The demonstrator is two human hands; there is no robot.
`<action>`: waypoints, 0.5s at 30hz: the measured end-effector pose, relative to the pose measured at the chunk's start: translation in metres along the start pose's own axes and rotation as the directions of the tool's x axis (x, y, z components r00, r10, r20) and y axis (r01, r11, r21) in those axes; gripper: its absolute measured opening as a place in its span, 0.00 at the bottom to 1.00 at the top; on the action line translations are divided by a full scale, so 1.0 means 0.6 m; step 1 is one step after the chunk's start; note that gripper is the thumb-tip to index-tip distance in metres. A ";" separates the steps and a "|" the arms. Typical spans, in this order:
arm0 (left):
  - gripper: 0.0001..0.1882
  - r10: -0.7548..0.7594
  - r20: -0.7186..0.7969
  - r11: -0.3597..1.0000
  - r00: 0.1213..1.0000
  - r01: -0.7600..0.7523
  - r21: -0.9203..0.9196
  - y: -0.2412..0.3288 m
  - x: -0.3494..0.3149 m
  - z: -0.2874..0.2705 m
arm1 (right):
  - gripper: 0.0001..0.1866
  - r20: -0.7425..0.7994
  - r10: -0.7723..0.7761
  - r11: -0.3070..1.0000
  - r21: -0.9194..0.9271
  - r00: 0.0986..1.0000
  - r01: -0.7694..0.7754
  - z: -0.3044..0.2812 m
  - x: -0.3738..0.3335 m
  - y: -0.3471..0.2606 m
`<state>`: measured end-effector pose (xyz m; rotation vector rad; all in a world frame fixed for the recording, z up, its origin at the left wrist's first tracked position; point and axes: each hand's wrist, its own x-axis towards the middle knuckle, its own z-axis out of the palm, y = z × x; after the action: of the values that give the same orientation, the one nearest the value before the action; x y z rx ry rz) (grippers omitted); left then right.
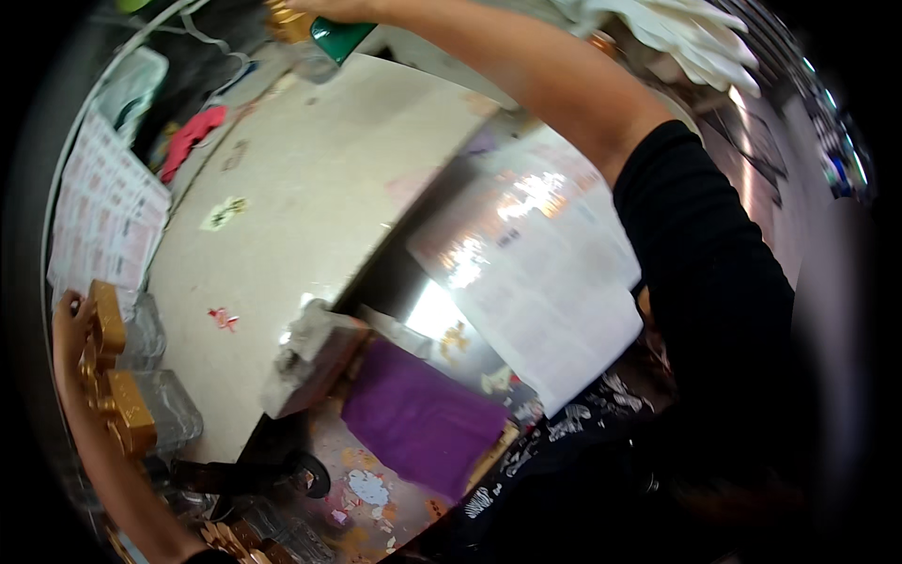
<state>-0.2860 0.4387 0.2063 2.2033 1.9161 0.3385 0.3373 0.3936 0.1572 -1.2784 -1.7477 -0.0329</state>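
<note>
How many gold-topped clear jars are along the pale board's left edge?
2 visible: one jar beside the left hand, a second jar just below it in the picture; others may be hidden.

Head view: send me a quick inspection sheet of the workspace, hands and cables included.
Surface: pale board, coloured scraps on it.
Handled things: gold-lidded clear containers at left; another gold-and-clear container at top, beside a green object.
Clutter: purple cloth, printed sheets near the board.
Hands: left hand at the left containers; right hand by the green object, cut off above; grips unclear.
Cables: thin white cord, upper left.
Surroundings: white layered pile, upper right.
</note>
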 end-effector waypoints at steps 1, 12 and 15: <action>0.07 0.145 -0.059 0.984 0.988 -0.138 0.113 0.027 0.003 0.029 | 0.18 -0.011 0.000 0.997 -0.075 1.000 -0.001 -0.012 -0.050 0.026; 0.18 0.362 -0.309 0.859 0.879 -0.444 -0.256 0.276 -0.272 0.001 | 0.22 0.208 0.732 0.575 -0.698 0.649 -0.426 -0.301 -0.573 -0.006; 0.18 0.306 -0.128 0.882 0.943 -0.332 -0.334 0.334 -0.357 0.016 | 0.26 0.260 0.776 0.531 -0.761 0.575 -0.373 -0.313 -0.639 0.021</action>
<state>-0.1221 0.1989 0.2486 2.2714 1.3760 0.7595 0.4761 0.0238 -0.0056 -2.6327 -1.6955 0.2218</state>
